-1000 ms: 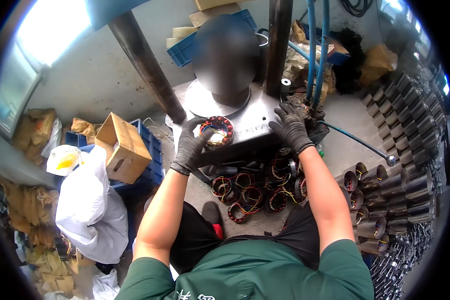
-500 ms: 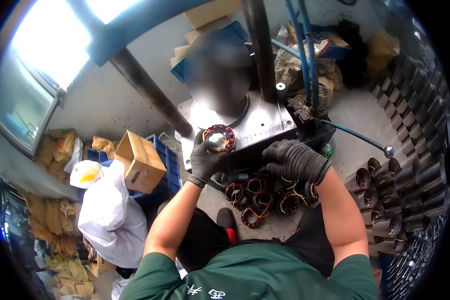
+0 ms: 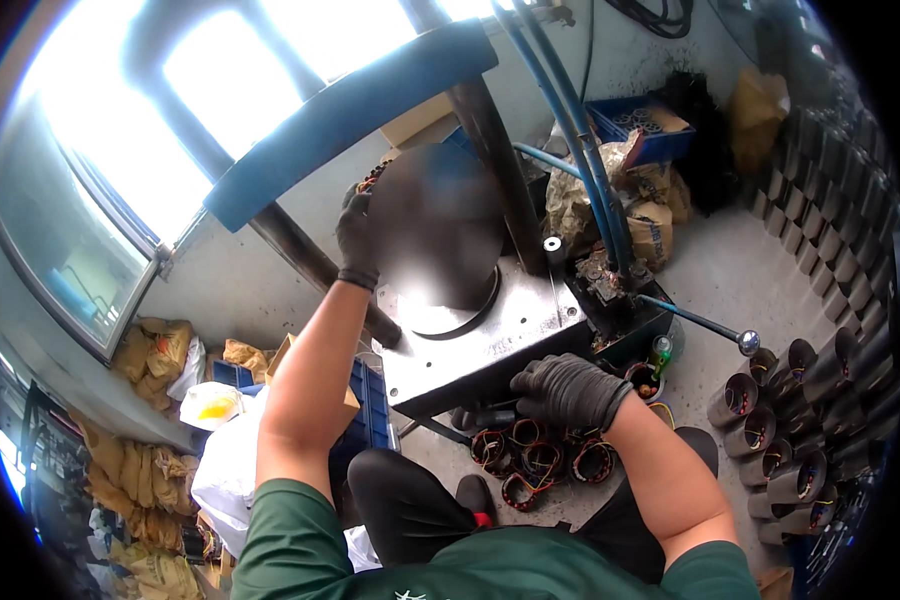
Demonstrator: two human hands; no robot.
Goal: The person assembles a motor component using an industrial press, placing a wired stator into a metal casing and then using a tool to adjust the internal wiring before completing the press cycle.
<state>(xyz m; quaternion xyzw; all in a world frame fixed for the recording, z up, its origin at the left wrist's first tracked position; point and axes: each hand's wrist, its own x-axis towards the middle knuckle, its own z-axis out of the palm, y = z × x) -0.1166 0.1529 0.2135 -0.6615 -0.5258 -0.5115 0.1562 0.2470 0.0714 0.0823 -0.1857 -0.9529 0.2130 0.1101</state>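
Note:
In my gloved left hand (image 3: 355, 235), raised beside the press, is a wound motor stator (image 3: 373, 178). Only its edge with dark windings shows; the rest is hidden behind the hand and a blurred round patch. That patch also covers the middle of the hydraulic press (image 3: 350, 125). Below it, a dark ring (image 3: 475, 315) lies on the steel press bed (image 3: 420, 370). My gloved right hand (image 3: 575, 390) is in front of the bed's near edge, above the floor. Its fingers are curled, and the underside is out of sight. Several stators with coloured wires (image 3: 540, 460) lie on the floor below.
A lever with a ball end (image 3: 748, 342) juts out right of the press. Rows of metal cylinders (image 3: 755, 430) stand on the right, some with wired stators inside. At left are a blue crate (image 3: 370, 410) and a white sack (image 3: 225, 480). A green bottle (image 3: 660, 350) stands near the pump.
My left hand has carried the stator up and away from the front of the press bed. My right hand has shifted slightly, its fingers now more curled. The view has tilted upward.

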